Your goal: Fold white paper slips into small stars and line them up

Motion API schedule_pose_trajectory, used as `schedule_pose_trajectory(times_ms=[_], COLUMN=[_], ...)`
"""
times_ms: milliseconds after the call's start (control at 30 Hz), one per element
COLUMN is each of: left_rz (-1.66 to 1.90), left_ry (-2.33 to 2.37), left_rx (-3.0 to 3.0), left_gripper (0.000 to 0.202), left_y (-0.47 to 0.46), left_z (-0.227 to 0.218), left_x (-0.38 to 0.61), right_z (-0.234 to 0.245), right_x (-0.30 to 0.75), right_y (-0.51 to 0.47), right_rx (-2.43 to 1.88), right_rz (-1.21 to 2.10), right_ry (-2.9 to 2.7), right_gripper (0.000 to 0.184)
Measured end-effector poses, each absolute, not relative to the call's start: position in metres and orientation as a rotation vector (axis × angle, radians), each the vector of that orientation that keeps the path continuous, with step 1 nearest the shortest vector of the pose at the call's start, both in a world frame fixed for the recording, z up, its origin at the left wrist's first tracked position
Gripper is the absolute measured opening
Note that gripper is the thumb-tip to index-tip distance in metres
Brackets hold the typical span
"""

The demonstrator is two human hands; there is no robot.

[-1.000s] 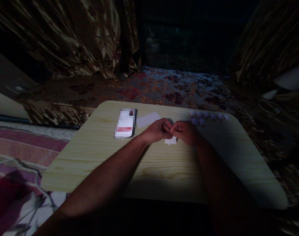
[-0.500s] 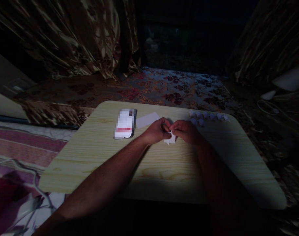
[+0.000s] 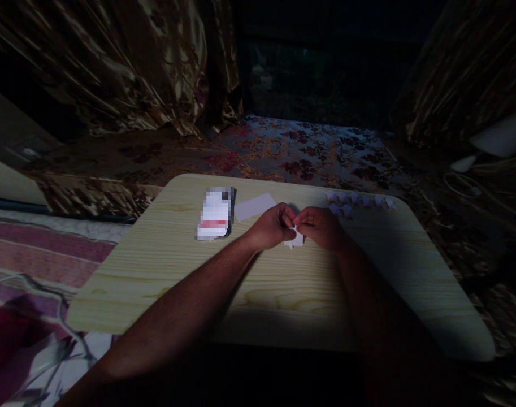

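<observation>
The left hand (image 3: 271, 227) and the right hand (image 3: 322, 227) pinch a small white paper (image 3: 299, 239) with fingers almost closed, over the tabletop (image 3: 283, 294) near a flat sheet (image 3: 254, 207), in what looks like a folding step, and the next fold likely needs a careful press.

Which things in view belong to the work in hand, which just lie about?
In the work: folded paper in the left hand and right hand; likely the flat sheet and small folded pieces too.
Lying about: pixelated phone, lamp, pale cable.
</observation>
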State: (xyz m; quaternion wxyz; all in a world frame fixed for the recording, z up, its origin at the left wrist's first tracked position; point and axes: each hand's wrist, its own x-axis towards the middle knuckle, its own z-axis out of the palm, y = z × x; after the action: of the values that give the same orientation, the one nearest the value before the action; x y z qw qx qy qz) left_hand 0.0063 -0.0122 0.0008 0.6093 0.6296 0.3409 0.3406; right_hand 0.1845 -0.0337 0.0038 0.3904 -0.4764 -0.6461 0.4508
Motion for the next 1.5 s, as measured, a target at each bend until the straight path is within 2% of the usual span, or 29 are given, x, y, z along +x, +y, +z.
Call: schedule_pose_trajectory(times_ms=[233, 667, 967, 1067, 1500], left_rz=[0.785, 0.798, 0.933, 0.963, 0.929], left_ry=[0.781, 0.784, 0.86, 0.867, 0.95], left_rx=[1.448, 1.403, 1.27, 1.267, 1.463], left_gripper=[0.037, 0.042, 0.041, 0.037, 0.019], left_y=[-0.011, -0.014, -0.012, -0.011, -0.013], left_z=[0.0, 0.001, 0.008, 0.006, 0.004], left_x=[0.007, 0.008, 0.007, 0.007, 0.007], right_z=[0.001, 0.006, 0.011, 0.014, 0.014], right_x=[0.184, 0.184, 0.181, 0.181, 0.18], right_y=[-0.033, -0.033, -0.035, -0.035, -0.035], right_rx=[-1.212, -1.278, -1.284, -1.379, -1.479], right_rz=[1.099, 0.925, 1.086, 1.064, 0.738], right_ry=[-1.676, -1.709, -1.591, -1.613, -1.701], right_gripper=[0.01, 0.016, 0.017, 0.01, 0.01])
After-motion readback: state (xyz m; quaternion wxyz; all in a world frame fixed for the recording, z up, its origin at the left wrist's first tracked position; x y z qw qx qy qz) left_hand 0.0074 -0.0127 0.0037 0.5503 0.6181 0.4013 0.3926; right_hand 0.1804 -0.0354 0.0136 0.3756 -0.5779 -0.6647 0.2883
